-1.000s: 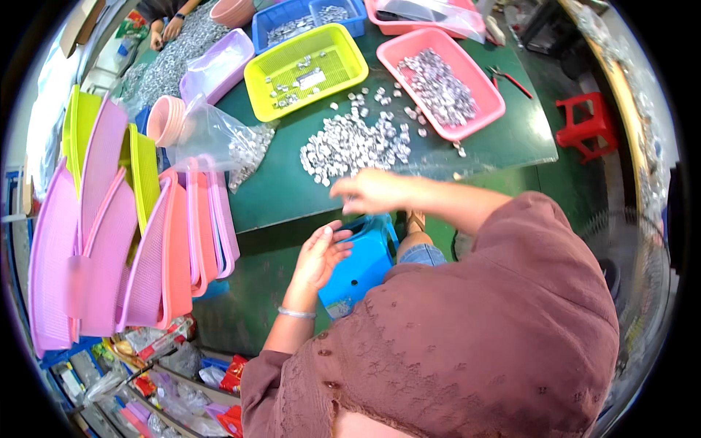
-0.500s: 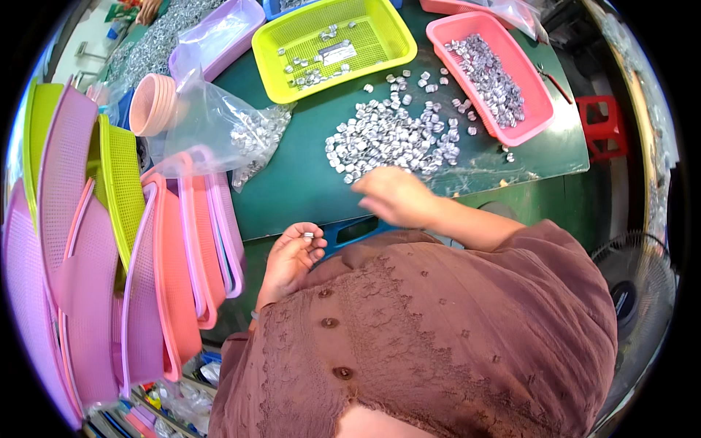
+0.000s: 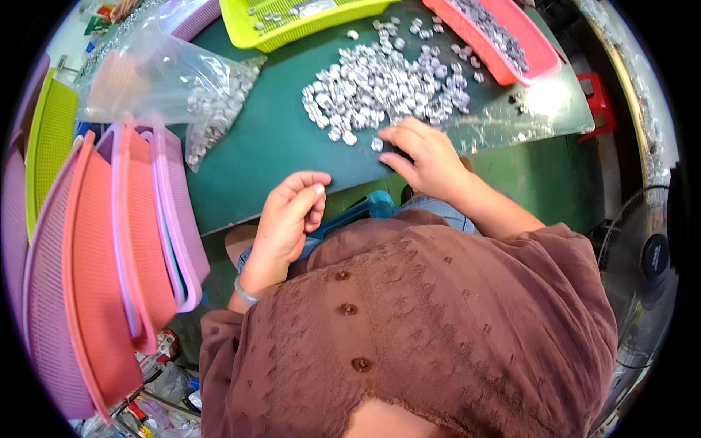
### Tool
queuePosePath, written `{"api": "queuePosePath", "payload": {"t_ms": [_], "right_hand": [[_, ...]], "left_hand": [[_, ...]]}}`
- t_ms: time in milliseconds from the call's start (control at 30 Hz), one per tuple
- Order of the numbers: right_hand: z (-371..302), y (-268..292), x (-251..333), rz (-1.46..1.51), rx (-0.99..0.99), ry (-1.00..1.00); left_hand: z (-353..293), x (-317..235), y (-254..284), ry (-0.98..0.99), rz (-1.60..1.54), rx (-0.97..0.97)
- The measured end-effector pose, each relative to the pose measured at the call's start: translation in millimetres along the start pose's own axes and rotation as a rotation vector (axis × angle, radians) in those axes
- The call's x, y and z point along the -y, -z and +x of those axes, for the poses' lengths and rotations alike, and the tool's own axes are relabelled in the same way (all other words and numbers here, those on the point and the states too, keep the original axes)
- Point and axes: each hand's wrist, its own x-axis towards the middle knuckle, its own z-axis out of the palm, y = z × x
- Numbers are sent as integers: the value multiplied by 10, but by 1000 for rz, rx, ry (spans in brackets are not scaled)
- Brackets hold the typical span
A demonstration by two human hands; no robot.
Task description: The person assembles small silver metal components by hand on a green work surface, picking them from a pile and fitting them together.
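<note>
While a dark green desk [image 3: 277, 146] fills the upper middle of the view, a heap of small silvery pieces [image 3: 387, 87] lies spread on it, just beyond the right hand [image 3: 427, 157]. That heap reaches from the desk's middle toward a pink tray [image 3: 504, 62] at the upper right, itself loaded with the same pieces. A yellow-green tray [image 3: 292, 29] sits at the top edge with a few pieces inside. At the left, a stack of upright baskets [image 3: 95, 248] in pink, coral and lilac stands on edge beside the desk, with a yellow-green one behind them. A clear plastic bag [image 3: 168, 80] lies on the desk's left part, more silvery pieces gathered in its lower corner. A sheet of clear film [image 3: 526, 117] covers the desk's right end.

The right hand rests palm down at the near edge of the heap, fingers spread narrowly, fingertips touching the nearest pieces, one loose piece just beside them. The left hand [image 3: 292, 215] hangs at the desk's near edge, well short of the heap, palm up and fingers curled loosely inward; whether it holds any pieces cannot be told. A blue stool edge [image 3: 369, 204] shows between the two hands.

Compared with half a second ago, the head has come lower and closer, so the heap looms larger and the trays slide off the top. The right hand has stayed at the heap's near edge.
</note>
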Motion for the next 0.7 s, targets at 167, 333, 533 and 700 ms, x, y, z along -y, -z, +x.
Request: {"api": "queuePosePath", "payload": {"t_ms": [167, 333, 533, 700], "right_hand": [[-24, -204, -60, -157, -135, 25], [59, -115, 46, 223, -106, -16], [121, -93, 263, 415, -39, 93], [160, -167, 220, 502, -34, 46]], "left_hand": [[49, 86, -163, -50, 83, 28], [143, -9, -254, -57, 71, 45], [225, -94, -193, 2, -97, 314], [307, -47, -137, 64, -231, 328]]}}
